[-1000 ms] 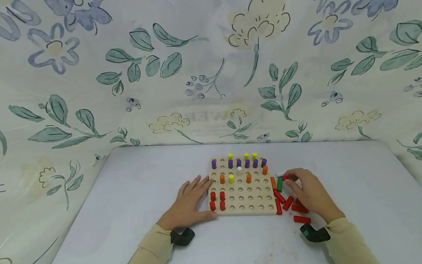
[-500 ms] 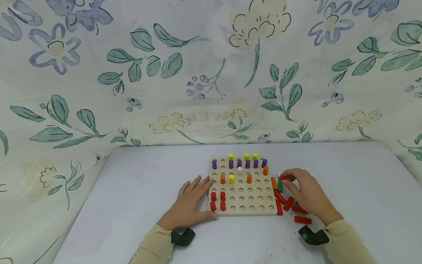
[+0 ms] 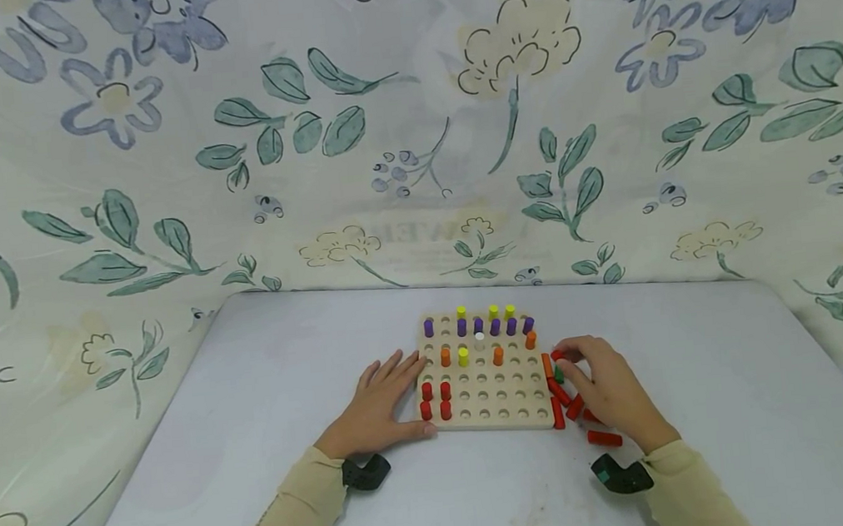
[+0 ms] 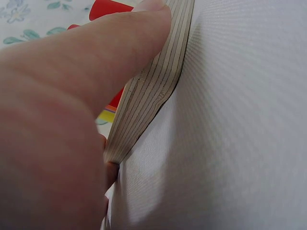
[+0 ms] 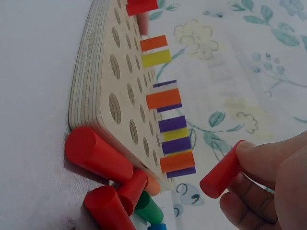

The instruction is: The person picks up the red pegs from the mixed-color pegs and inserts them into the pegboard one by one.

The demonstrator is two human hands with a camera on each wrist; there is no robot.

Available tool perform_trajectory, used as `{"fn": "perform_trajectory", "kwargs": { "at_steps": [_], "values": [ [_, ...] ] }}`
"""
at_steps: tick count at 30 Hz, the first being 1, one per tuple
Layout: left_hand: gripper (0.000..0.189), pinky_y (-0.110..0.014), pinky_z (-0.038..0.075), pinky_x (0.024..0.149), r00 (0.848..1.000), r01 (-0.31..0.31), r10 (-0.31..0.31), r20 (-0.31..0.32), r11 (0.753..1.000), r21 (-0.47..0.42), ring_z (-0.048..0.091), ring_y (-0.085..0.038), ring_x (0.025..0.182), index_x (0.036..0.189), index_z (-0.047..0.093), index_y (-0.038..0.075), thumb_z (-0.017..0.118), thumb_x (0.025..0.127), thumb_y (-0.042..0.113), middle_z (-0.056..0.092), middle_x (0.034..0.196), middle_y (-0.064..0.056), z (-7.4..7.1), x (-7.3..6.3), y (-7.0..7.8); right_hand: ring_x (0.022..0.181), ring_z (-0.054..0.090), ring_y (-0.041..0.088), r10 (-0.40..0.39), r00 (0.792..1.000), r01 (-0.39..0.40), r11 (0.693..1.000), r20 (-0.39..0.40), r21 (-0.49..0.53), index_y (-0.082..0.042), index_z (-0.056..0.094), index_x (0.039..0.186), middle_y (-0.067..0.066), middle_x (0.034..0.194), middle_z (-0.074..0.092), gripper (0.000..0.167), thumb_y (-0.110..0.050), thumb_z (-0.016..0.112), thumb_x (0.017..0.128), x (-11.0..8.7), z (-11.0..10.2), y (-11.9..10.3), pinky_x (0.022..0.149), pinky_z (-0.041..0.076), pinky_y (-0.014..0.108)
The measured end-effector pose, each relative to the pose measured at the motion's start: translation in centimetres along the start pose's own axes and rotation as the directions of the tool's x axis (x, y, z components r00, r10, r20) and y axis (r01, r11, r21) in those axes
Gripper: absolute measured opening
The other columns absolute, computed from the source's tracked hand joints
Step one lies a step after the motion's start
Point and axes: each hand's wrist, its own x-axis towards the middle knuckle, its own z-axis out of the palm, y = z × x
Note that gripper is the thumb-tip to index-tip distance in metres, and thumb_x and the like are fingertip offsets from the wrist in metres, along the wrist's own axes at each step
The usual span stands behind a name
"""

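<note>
A wooden pegboard (image 3: 473,388) with rows of round holes lies on the white table. My left hand (image 3: 374,409) rests against its left side, fingers spread along the edge. The left thumb presses the board's layered front edge (image 4: 163,62). Just right of the board, my right hand (image 3: 613,384) pinches a red peg (image 5: 220,172) between thumb and fingers, above the loose pegs. Standing in the board are several red pegs (image 3: 427,392) at front left, orange pegs (image 3: 498,356), a yellow peg (image 3: 463,357), a white peg (image 3: 479,336) and a row of purple pegs (image 3: 478,325) farther back.
Loose pegs lie along the board's right side: several red ones (image 3: 604,438), an orange one (image 3: 547,365) and a green one (image 5: 149,208). A small blue piece (image 5: 157,226) shows beside them. Behind the table (image 3: 285,342) hangs a floral sheet (image 3: 410,130).
My right hand has shifted slightly left toward the board, carrying the red peg over the green one. The left hand stays in place at the board's edge.
</note>
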Motion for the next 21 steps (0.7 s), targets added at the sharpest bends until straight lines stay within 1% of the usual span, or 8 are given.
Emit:
{"fn": "perform_trajectory", "kwargs": {
  "at_steps": [8,15,21],
  "values": [
    [0.101,-0.057,0.002,0.122,1.0,0.005,-0.005,-0.001,1.0,-0.001,0.008,-0.032,0.154,0.16,0.029,0.013,0.071,0.082,0.062,0.024,0.166,-0.006,0.1,0.1,0.0,0.107,0.058,0.029,0.003,1.0,-0.003,1.0,-0.015,0.013,0.0,0.06,0.126,0.012,0.115,0.063,0.028,-0.013,0.062,0.101,-0.1,0.3,-1.0,0.092,0.054,0.051],
    [0.101,-0.057,0.001,0.122,1.0,0.004,-0.004,0.002,1.0,0.001,0.008,-0.032,0.154,0.16,0.028,0.013,0.07,0.082,0.062,0.024,0.166,-0.006,0.1,0.1,0.0,0.103,0.056,0.028,0.009,1.0,-0.009,1.0,-0.025,0.024,-0.001,0.061,0.123,0.01,0.111,0.062,0.027,-0.013,0.065,0.099,-0.1,0.9,-1.6,0.09,0.054,0.047],
    [0.101,-0.058,0.001,0.122,1.0,0.003,-0.003,0.001,1.0,0.0,0.008,-0.032,0.154,0.16,0.028,0.012,0.071,0.083,0.061,0.024,0.166,-0.007,0.0,0.0,0.0,0.098,0.053,0.024,0.026,1.0,-0.025,0.999,-0.007,0.028,-0.003,0.062,0.123,0.009,0.109,0.061,0.027,-0.014,0.064,0.099,-0.1,1.3,-2.1,0.084,0.053,0.042]
  ]
}}
